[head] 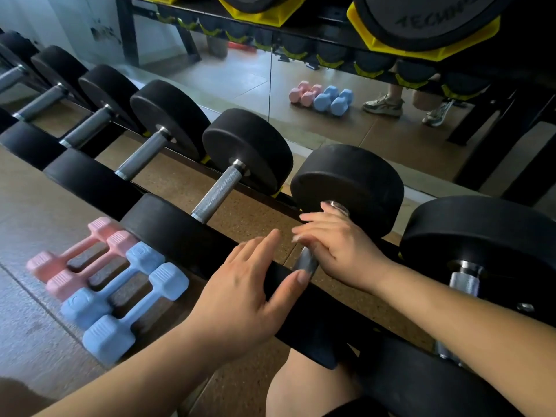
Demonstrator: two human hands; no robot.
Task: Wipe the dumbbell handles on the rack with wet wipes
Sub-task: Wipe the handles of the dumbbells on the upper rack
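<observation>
Plainly the wiping itself is the step in hand. The right hand (pixel 337 242) is curled round the steel handle (pixel 307 263) of one black dumbbell (pixel 352 182), fingers wrapped over the top with only the near end of the bar showing below them. A pale scrap at the fingertips may be the wet wipe (pixel 296 236), but I cannot say for sure. The left hand (pixel 246 290) lies flat on the dumbbell's near black head, fingers straight and slightly spread, thumb tip just beside the bar. It holds nothing and seems to be steadying the weight.

That dumbbell sits low on the rack (pixel 287 202), in the row between a neighbour on the left (pixel 215 192) and a bigger one on the right (pixel 463 281). Its long axis runs front to back, across the row. The near head points at the person and the far head at the mirror (pixel 240 85) behind.

Which way along the row the work is going, I cannot tell. The next move, I'd judge, calls for sliding or twisting the grip along the full length of the bar, including the hidden underside. Then the hand lets go and reaches sideways for a neighbouring handle.

Small pink and blue dumbbells (pixel 99 281) lie on the floor to the left, well apart from the work.
</observation>
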